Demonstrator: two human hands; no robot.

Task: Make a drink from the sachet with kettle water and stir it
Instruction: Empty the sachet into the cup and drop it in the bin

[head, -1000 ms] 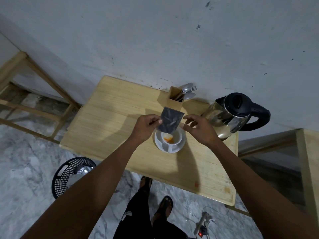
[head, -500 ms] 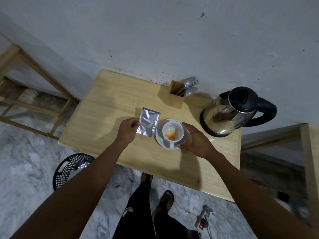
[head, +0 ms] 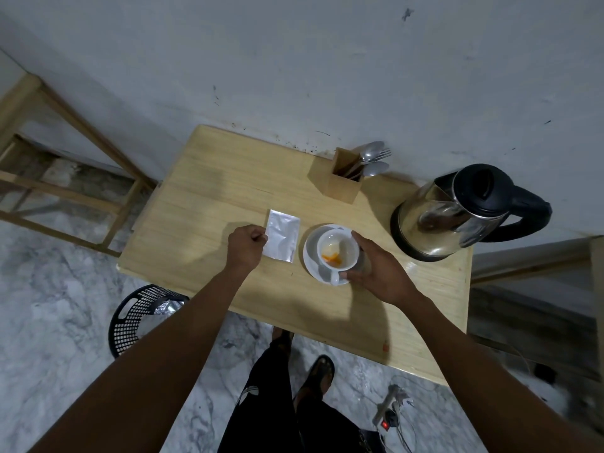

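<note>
The wooden worktop (head: 202,197) is set against the wall; the steel kettle (head: 457,214) stands untouched at its far right corner, a cutlery holder (head: 340,184) with spoons (head: 372,155) at its far edge; near the middle a saucer (head: 312,256) carries the white cup (head: 343,246), clasped by the right hand (head: 376,273); the silver sachet (head: 282,235) lies just left of the saucer, its left edge pinched by the left hand (head: 245,246); orange powder (head: 328,256) is seen in the cup, so emptying is judged done; pouring and stirring remain.

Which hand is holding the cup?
The right hand, curled round the white cup on its saucer; the left hand instead pinches the silver sachet lying on the table.
</note>
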